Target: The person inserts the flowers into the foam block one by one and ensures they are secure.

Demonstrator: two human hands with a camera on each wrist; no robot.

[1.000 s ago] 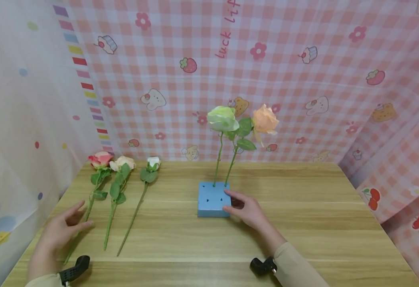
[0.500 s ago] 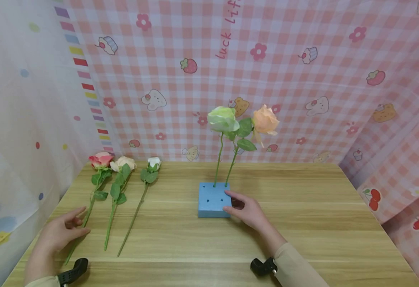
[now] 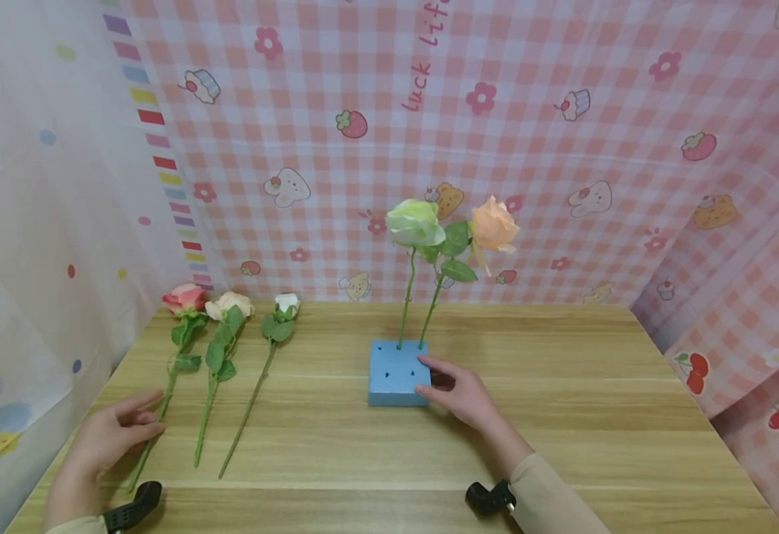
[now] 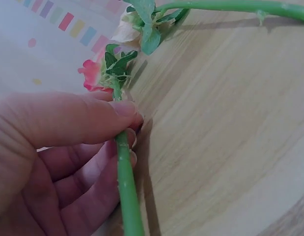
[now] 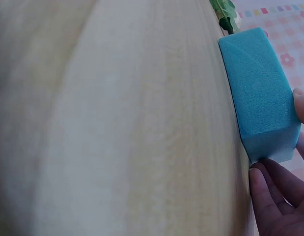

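Note:
At the left of the head view, my left hand (image 3: pixel 112 437) pinches the green stem of a pink-red rose (image 3: pixel 185 299). The left wrist view shows the thumb over that stem (image 4: pixel 127 187) and fingers curled beneath it, with the bloom beyond the hand. My right hand (image 3: pixel 459 393) holds the right side of a blue foam block (image 3: pixel 399 382), thumb at the near corner and forefinger along the top edge. In the block's back holes stand a pale green rose (image 3: pixel 415 222) and a peach rose (image 3: pixel 493 224), both upright. Several small holes show in its top.
A cream rose (image 3: pixel 228 305) and a small white rose (image 3: pixel 286 305) lie on the wooden table (image 3: pixel 563 415), stems toward the near edge. Behind the table hangs a pink checked cloth (image 3: pixel 536 148). Black camera mounts (image 3: pixel 134 506) sit at both wrists.
My left hand has closed thumb and fingers round the pink-red rose's stem, which has shifted slightly. My right hand stays on the foam block.

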